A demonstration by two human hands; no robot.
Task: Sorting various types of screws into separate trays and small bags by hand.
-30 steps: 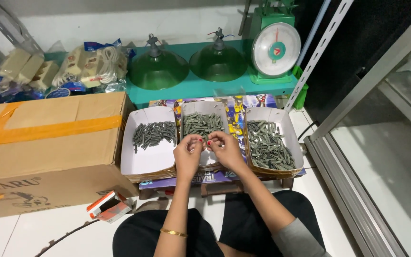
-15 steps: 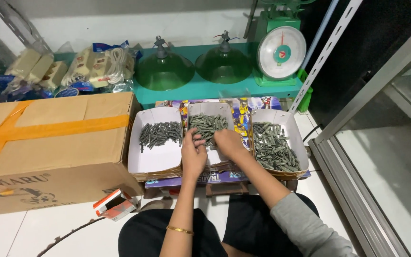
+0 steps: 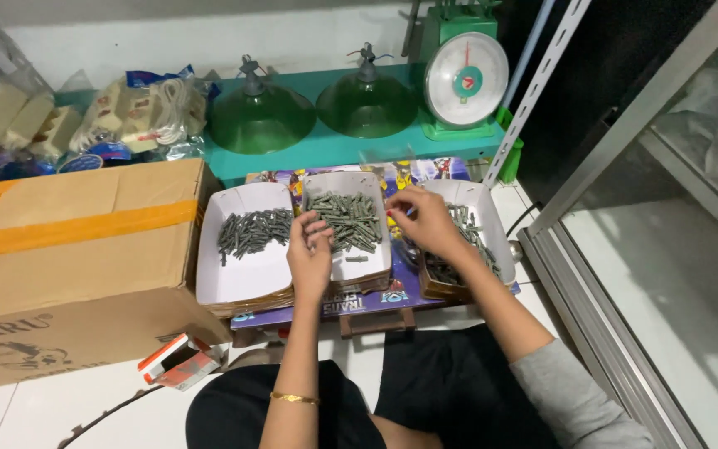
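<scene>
Three white paper trays sit side by side on a low colourful board: a left tray (image 3: 238,278), a middle tray (image 3: 371,264) and a right tray (image 3: 492,224). Each holds a pile of small grey plugs (image 3: 344,219). My left hand (image 3: 310,254) hovers at the left edge of the middle tray, fingers curled and pinched together over the plugs; whether it holds one is unclear. My right hand (image 3: 422,219) reaches across the gap between the middle and right trays, fingers bent over the right tray's grey plugs (image 3: 467,229).
A large cardboard box (image 3: 68,266) with orange tape stands at the left. Behind the trays a teal shelf (image 3: 326,150) carries two green lamp shades (image 3: 261,116), a green dial scale (image 3: 464,79) and packaged goods. A small red-white box (image 3: 178,362) lies on the floor. A metal-framed glass panel (image 3: 625,249) borders the right.
Both hands were together over the middle tray. Now they have parted: the right hand moved right toward the right tray, the left stays at the middle tray.
</scene>
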